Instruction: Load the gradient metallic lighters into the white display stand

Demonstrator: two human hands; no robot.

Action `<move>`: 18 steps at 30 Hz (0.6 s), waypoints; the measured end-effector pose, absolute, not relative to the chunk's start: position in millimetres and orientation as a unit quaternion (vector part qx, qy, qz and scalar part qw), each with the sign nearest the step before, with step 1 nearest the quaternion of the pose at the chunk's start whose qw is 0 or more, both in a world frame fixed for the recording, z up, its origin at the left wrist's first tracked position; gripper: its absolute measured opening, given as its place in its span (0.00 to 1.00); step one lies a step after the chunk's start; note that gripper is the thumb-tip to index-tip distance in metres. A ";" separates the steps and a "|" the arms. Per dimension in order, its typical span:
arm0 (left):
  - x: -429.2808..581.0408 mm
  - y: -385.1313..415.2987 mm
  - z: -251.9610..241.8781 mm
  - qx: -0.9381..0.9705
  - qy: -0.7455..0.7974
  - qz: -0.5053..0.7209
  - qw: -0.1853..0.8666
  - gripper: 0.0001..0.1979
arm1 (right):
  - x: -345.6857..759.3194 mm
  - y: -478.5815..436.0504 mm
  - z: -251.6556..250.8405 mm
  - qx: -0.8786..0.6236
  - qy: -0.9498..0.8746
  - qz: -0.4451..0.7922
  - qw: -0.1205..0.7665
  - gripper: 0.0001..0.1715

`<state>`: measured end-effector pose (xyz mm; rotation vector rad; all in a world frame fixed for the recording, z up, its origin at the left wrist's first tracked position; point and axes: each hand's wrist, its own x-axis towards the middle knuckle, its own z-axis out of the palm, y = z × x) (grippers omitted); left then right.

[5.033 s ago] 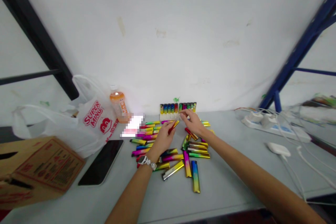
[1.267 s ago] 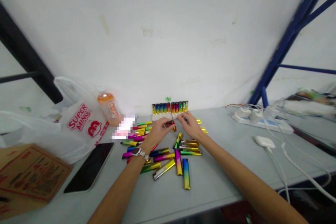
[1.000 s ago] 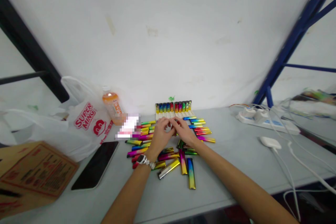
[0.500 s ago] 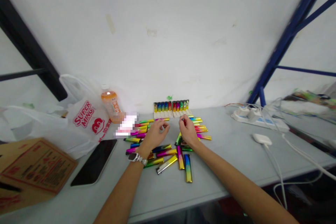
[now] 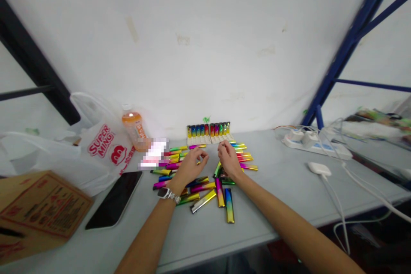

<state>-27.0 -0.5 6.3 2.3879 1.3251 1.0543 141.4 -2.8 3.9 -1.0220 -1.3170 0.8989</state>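
Observation:
Several shiny rainbow-coloured lighters (image 5: pixel 205 186) lie scattered on the grey table (image 5: pixel 272 205) in front of me. A white tray (image 5: pixel 208 139) at the wall holds a row of lighters (image 5: pixel 208 129) standing upright. My left hand (image 5: pixel 189 166), with a watch (image 5: pixel 168 195) on its wrist, hovers over the left part of the pile with its fingers curled and thumb against forefinger. What it pinches is hidden. My right hand (image 5: pixel 228 159) is just below the tray, its fingertips closed on a small lighter that barely shows.
A black phone (image 5: pixel 114 199) lies left of the pile, with a cardboard box (image 5: pixel 35 205) at the far left. A white plastic bag (image 5: pixel 96 150) and an orange drink bottle (image 5: pixel 133 130) stand behind. A power strip (image 5: pixel 316 145), white charger (image 5: pixel 317 168) and cables occupy the right.
The lighter held by my left hand passed to my right hand in front of the tray. My hands then drew apart, and the left one dropped onto the pile.

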 end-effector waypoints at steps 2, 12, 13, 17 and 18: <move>-27.3 -1.6 7.4 0.812 0.453 0.353 0.104 0.09 | 142.6 1.3 4.0 -0.400 -0.538 0.466 0.578 0.18; -40.7 -8.2 19.2 0.797 0.555 0.236 0.011 0.07 | 176.9 19.3 11.5 -0.414 -0.566 0.412 0.582 0.26; -41.6 -8.5 20.1 0.790 0.569 0.229 0.001 0.10 | 182.4 23.1 12.4 -0.428 -0.570 0.386 0.585 0.24; -41.5 -9.6 23.0 0.773 0.610 0.175 0.002 0.10 | 205.3 49.3 17.6 -0.474 -0.615 0.243 0.582 0.17; -40.3 -9.6 23.1 0.776 0.609 0.164 0.010 0.09 | 210.1 57.6 19.2 -0.485 -0.623 0.216 0.574 0.17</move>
